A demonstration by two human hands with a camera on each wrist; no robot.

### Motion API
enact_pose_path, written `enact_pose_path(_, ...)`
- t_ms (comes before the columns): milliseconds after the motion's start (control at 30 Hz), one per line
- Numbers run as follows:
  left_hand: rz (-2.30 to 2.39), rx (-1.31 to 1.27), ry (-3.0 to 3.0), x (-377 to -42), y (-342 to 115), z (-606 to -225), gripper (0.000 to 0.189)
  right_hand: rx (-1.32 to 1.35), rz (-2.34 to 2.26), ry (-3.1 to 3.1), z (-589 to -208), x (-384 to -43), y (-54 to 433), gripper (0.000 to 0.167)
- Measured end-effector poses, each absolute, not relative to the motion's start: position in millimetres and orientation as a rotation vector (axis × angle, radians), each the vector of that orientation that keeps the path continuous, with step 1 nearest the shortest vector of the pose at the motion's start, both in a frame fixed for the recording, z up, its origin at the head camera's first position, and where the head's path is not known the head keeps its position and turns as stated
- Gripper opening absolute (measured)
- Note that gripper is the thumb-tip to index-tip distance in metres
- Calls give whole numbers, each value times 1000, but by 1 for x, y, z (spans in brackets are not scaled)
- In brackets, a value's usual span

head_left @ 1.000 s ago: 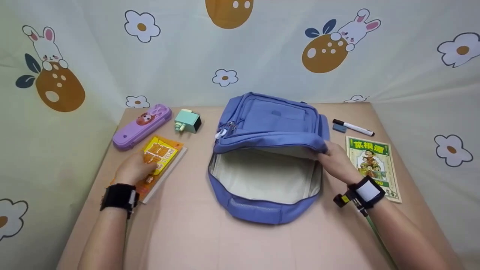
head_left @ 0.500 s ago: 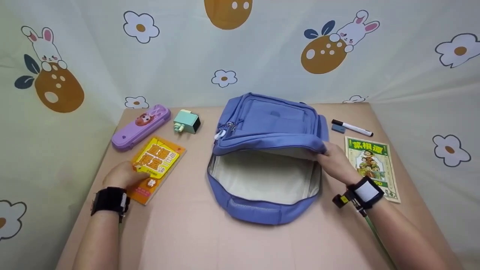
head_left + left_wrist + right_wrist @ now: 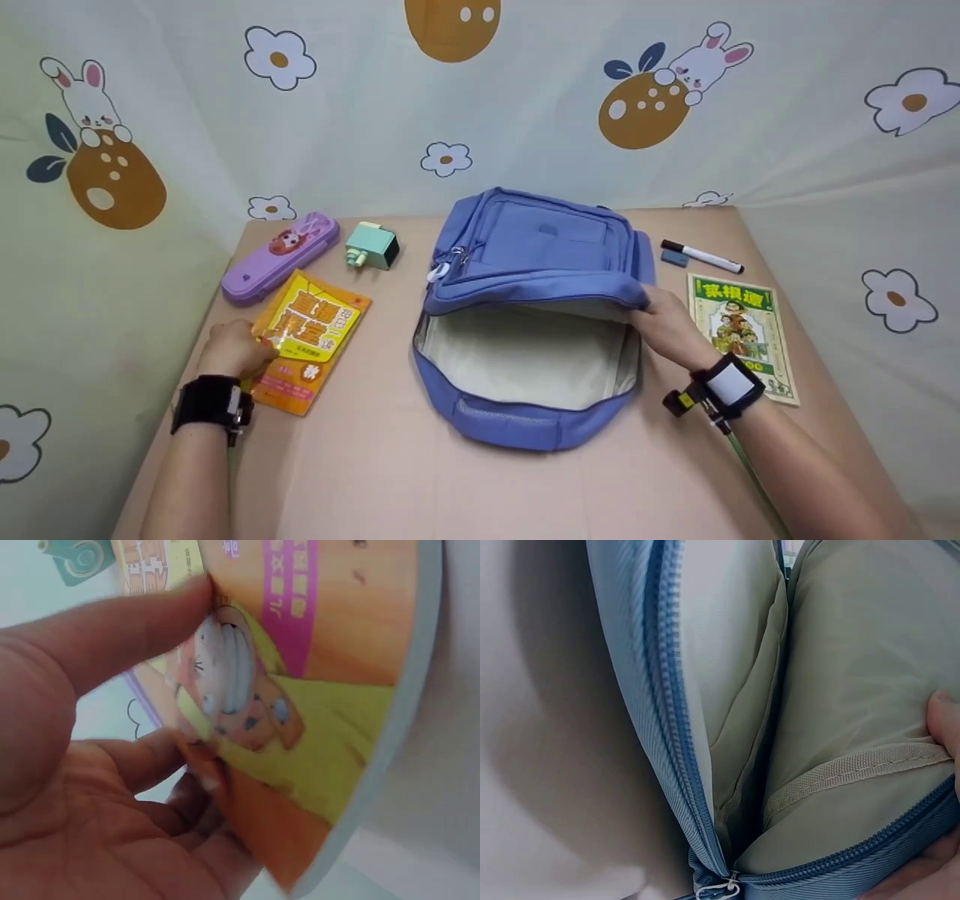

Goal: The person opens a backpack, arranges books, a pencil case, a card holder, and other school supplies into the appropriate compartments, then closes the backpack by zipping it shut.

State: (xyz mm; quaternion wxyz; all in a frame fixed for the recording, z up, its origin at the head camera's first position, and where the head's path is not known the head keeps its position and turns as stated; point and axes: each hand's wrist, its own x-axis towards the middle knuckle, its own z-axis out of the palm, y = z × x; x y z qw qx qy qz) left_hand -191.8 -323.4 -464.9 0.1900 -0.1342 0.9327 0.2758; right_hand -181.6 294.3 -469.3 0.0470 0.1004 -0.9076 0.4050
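Observation:
My left hand pinches the left edge of an orange and yellow book, thumb on the cover and fingers under it. In the left wrist view the book bends a little, and the thumb lies across its cover. A blue backpack lies at the middle of the table, its main compartment unzipped and gaping. At the right end of its raised flap, my right hand grips the edge. The right wrist view shows the thumb on the pale lining and fingers outside the zipper edge.
A purple pencil case and a mint green box-like item sit at the back left. To the right are a marker, a small blue eraser-like block and a green-and-cream booklet, partly behind my right wrist.
My left hand has shifted left from the book's cover to its left edge, and the book has tilted. My right hand stays on the backpack flap.

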Motion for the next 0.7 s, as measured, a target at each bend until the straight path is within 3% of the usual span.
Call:
enact_pose_path(167,1040,-371,2449,-188,-333,-462,59,309,1238,-2778,-468,-181,295,31)
enact_pose_path(500,1459,-197,2166,-178,-342,-457,79,310,1249,-2781,-470,-183,294,15)
enact_pose_path(700,1552,-78,1917,-174,-340,-455,76,318,1236,-2775,-469,-183,292,10)
